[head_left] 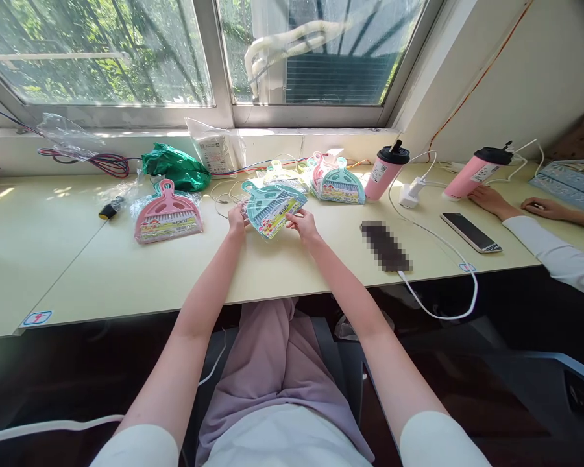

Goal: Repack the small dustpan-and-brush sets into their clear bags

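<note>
A teal dustpan and brush set (pixel 272 206) in clear wrapping, with a yellow printed label, is held up tilted over the middle of the table. My left hand (pixel 238 219) is closed at its left edge, the fingers partly hidden behind it. At the lower right edge, my right hand (pixel 302 224) pinches the label side between thumb and fingers. A wrapped pink dustpan and brush set (pixel 169 217) lies to the left. Behind and to the right, another teal dustpan and brush set (pixel 341 185) rests by more pink and yellow ones, partly covered.
A crumpled green bag (pixel 174 167) and a coiled cable (pixel 111 163) lie along the window side. To the right are pink cups (pixel 385 170), a white charger (pixel 411 193), a blurred phone (pixel 385 246) and another phone (pixel 470 232). A co-worker's hands (pixel 491 200) rest at far right.
</note>
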Action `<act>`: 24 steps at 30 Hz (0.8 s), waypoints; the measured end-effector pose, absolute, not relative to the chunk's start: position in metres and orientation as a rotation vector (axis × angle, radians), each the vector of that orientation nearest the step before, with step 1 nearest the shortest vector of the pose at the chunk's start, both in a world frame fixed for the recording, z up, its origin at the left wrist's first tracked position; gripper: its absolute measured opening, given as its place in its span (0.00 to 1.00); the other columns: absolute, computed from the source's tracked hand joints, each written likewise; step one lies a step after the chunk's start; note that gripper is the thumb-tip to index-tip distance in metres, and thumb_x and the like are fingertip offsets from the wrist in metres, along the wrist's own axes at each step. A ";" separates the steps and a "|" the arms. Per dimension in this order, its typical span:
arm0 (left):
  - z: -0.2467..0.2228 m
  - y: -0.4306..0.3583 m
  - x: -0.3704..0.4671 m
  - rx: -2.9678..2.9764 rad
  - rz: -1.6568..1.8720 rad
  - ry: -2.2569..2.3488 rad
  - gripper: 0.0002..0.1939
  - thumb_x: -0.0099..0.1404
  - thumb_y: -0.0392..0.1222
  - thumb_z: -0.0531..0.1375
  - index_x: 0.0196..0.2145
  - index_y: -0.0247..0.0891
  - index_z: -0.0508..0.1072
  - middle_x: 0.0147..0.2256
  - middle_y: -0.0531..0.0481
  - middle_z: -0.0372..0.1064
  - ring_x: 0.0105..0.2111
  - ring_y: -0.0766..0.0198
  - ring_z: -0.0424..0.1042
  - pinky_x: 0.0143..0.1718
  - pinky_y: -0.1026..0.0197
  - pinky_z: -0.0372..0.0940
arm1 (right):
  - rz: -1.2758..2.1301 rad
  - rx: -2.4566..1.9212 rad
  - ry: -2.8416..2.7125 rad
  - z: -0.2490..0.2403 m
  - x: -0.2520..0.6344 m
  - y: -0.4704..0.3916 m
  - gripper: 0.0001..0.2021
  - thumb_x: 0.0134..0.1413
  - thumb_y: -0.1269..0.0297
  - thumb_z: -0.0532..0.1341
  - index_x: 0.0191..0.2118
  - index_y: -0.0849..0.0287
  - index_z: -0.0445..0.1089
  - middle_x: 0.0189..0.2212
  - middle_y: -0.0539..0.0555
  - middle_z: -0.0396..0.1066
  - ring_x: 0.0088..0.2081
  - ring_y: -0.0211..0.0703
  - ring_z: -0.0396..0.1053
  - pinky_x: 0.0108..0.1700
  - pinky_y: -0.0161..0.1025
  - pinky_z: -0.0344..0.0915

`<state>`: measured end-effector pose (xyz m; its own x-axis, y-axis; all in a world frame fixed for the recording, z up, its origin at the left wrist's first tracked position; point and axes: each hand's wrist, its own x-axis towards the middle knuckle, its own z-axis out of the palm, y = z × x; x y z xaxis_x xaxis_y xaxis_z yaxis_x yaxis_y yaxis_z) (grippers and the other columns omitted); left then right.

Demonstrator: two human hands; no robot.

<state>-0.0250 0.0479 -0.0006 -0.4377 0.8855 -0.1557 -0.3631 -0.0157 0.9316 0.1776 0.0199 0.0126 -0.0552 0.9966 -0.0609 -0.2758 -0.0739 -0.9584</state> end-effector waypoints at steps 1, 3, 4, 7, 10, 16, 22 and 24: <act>0.000 0.047 -0.026 0.626 1.635 1.263 0.13 0.70 0.42 0.52 0.41 0.36 0.75 0.36 0.46 0.75 0.31 0.64 0.74 0.28 0.65 0.66 | 1.411 -1.019 -1.009 0.013 0.178 0.020 0.13 0.46 0.71 0.74 0.33 0.60 0.69 0.24 0.46 0.73 0.19 0.28 0.69 0.22 0.25 0.66; 0.002 0.046 -0.029 0.657 1.609 1.215 0.14 0.70 0.47 0.54 0.43 0.37 0.75 0.37 0.46 0.76 0.33 0.62 0.75 0.30 0.64 0.67 | 1.406 -1.012 -1.013 0.012 0.181 0.021 0.13 0.46 0.71 0.74 0.33 0.60 0.69 0.25 0.46 0.73 0.19 0.28 0.68 0.21 0.25 0.66; 0.004 0.045 -0.032 0.673 1.592 1.185 0.17 0.70 0.51 0.55 0.44 0.37 0.75 0.38 0.45 0.76 0.35 0.60 0.76 0.31 0.63 0.68 | 1.404 -1.009 -1.006 0.012 0.183 0.022 0.12 0.46 0.72 0.73 0.33 0.60 0.69 0.25 0.47 0.73 0.19 0.28 0.68 0.21 0.25 0.66; 0.010 0.044 -0.045 0.680 1.602 1.135 0.26 0.68 0.64 0.54 0.46 0.39 0.74 0.42 0.42 0.77 0.41 0.55 0.77 0.37 0.59 0.70 | 1.423 -1.012 -0.992 0.012 0.188 0.026 0.11 0.46 0.74 0.72 0.32 0.60 0.69 0.25 0.47 0.74 0.18 0.28 0.67 0.21 0.26 0.65; 0.017 0.041 -0.067 0.745 1.650 1.164 0.32 0.67 0.69 0.51 0.48 0.39 0.74 0.45 0.41 0.77 0.46 0.53 0.76 0.40 0.57 0.70 | 1.492 -1.051 -1.061 0.014 0.194 0.028 0.12 0.44 0.74 0.73 0.33 0.61 0.70 0.23 0.47 0.74 0.17 0.28 0.66 0.20 0.27 0.64; 0.025 0.030 -0.103 1.041 1.435 1.360 0.36 0.59 0.72 0.58 0.47 0.36 0.77 0.45 0.39 0.77 0.47 0.51 0.76 0.43 0.55 0.70 | 1.642 -1.040 -1.383 0.022 0.206 0.023 0.15 0.42 0.74 0.74 0.39 0.64 0.74 0.25 0.50 0.76 0.18 0.29 0.65 0.21 0.27 0.62; 0.025 0.024 -0.095 1.345 1.063 1.322 0.34 0.46 0.66 0.72 0.41 0.36 0.81 0.37 0.43 0.77 0.32 0.61 0.75 0.37 0.60 0.71 | 1.684 -1.105 -1.545 0.023 0.207 0.019 0.14 0.44 0.72 0.74 0.39 0.65 0.75 0.25 0.51 0.76 0.19 0.30 0.66 0.23 0.28 0.63; 0.025 0.024 -0.092 1.373 1.033 1.325 0.31 0.43 0.63 0.74 0.38 0.35 0.82 0.34 0.44 0.77 0.28 0.64 0.73 0.34 0.61 0.71 | 1.649 -1.115 -1.533 0.023 0.206 0.020 0.13 0.44 0.72 0.74 0.38 0.65 0.76 0.25 0.51 0.76 0.19 0.29 0.66 0.23 0.28 0.63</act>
<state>-0.0920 0.0236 0.0248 0.0623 0.9975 -0.0333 0.2108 0.0194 0.9773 0.2060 0.0200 0.0228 -0.4523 0.8760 -0.1677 0.1037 -0.1352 -0.9854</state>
